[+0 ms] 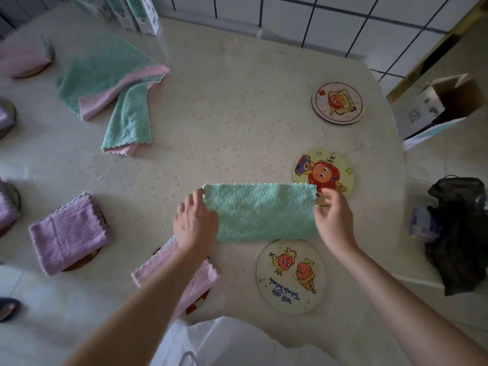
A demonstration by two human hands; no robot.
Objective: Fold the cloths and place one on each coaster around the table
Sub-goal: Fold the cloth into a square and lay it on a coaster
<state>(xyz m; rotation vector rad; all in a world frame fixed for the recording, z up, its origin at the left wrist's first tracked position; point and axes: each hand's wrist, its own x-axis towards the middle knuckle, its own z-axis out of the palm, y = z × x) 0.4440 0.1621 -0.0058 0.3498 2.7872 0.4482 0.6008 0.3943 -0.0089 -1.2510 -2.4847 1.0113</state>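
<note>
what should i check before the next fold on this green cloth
1. Green cloth folded into an even strip: ok.
2. Right hand pinches the right end: ok.
3. Left hand covers the left end; grip: cannot tell.
4. Strip clear of coasters: not ok, its corner overlaps the yellow coaster.
5. Bare coaster close by for placing: ok, the "we are" coaster.

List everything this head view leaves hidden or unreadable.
Head view:
1. Coaster rim under purple cloth: the cloth covers its picture.
2. Red-edged coaster under pink cloth: hidden by cloth and left forearm.
3. Left-edge cloths: cut by the frame.
4. Left hand grip on green cloth: the hand's back hides its thumb.
5. Boxes: cut by top edge, print blurred.
</note>
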